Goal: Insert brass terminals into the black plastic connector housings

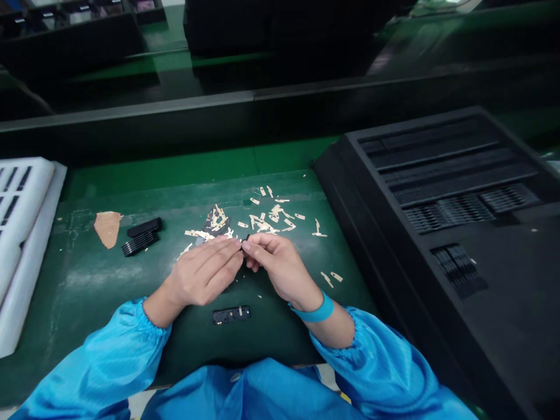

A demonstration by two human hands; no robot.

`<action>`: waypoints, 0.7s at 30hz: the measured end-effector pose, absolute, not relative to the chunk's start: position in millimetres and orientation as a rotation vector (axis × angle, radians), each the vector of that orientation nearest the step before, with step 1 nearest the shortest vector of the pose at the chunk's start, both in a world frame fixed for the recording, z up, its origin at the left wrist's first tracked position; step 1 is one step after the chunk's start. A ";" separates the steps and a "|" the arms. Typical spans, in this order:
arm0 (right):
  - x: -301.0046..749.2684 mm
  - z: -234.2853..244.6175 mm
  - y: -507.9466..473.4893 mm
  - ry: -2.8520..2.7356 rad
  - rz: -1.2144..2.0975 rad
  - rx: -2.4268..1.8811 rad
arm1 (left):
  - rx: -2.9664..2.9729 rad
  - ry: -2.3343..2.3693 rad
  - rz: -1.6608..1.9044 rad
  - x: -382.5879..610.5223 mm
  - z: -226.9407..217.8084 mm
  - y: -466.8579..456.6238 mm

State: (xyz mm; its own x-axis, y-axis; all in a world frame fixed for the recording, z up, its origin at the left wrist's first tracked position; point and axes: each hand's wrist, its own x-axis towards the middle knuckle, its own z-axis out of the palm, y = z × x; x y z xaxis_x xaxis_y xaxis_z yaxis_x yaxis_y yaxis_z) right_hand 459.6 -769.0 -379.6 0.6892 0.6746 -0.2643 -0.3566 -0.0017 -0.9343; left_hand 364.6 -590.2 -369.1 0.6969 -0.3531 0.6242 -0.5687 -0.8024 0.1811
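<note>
My left hand [205,274] and my right hand [275,265] meet fingertip to fingertip over the green mat [87,286], both pinched on a small black part [244,241] that barely shows between them. Just beyond the fingers lies a scatter of small beige strips [266,216] with a few dark pieces [215,220] among them. Another small black part [231,314] lies flat on the mat between my wrists. My right wrist wears a blue band [315,312].
A stack of black parts [142,235] and a brown scrap [107,226] lie to the left. A white foam tray [21,233] sits at the left edge. A large black moulded tray [459,233] fills the right. A dark rail [175,122] runs behind the mat.
</note>
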 end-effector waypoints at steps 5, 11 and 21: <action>463.1 -377.3 -770.5 -0.374 0.660 -1.502 | 2.615 -0.456 0.686 364.1 -367.5 -594.3; 474.5 -371.2 -776.0 -0.361 0.408 -1.633 | 2.688 -0.106 0.058 327.5 -343.1 -612.8; 471.0 -367.0 -775.1 -0.391 0.580 -1.512 | 2.623 -0.021 -0.327 292.1 -355.4 -622.4</action>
State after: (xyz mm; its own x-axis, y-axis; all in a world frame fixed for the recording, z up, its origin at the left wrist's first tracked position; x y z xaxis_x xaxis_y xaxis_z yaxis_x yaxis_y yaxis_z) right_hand 471.0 -775.1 -367.0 0.8070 0.5797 -0.1123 -0.1134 -0.0345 -0.9929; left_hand 292.1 -622.4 -355.4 0.9711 -0.0739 -0.2270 0.0444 -0.8783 0.4761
